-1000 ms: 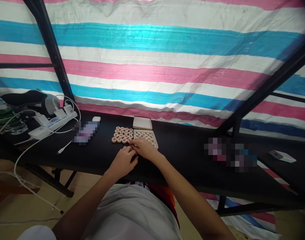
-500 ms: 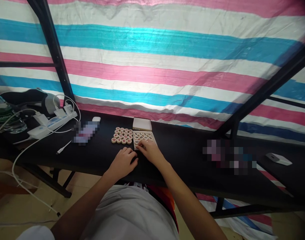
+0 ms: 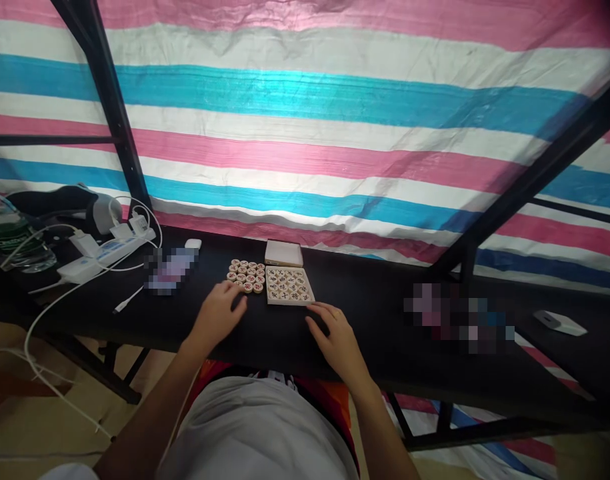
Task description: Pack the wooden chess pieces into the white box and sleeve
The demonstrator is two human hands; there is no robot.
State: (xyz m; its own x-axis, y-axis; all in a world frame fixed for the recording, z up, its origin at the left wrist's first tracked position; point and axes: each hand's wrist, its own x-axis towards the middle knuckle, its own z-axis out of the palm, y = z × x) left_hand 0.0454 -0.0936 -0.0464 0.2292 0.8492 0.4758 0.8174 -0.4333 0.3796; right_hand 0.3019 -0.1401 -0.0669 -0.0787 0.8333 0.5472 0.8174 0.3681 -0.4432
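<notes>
A small square wooden tray (image 3: 289,286) full of round chess pieces lies on the black table (image 3: 375,313). Beside it on the left sits a group of loose round pieces with red marks (image 3: 247,274). My left hand (image 3: 219,313) reaches to the near edge of that loose group, its fingers curled and its fingertips touching the nearest pieces. My right hand (image 3: 336,333) rests on the table just right of and below the tray, fingers spread, holding nothing. A closed pale box lid (image 3: 283,253) lies behind the tray.
A white power strip (image 3: 105,253) with plugs and trailing cables sits at the left, next to a plastic bottle (image 3: 9,237). A small white device (image 3: 557,323) lies at far right. Black frame bars (image 3: 109,100) cross a striped tarp behind the table.
My right hand has come off the tray and moved right onto the bare table. My left hand has moved up and left to the loose pieces.
</notes>
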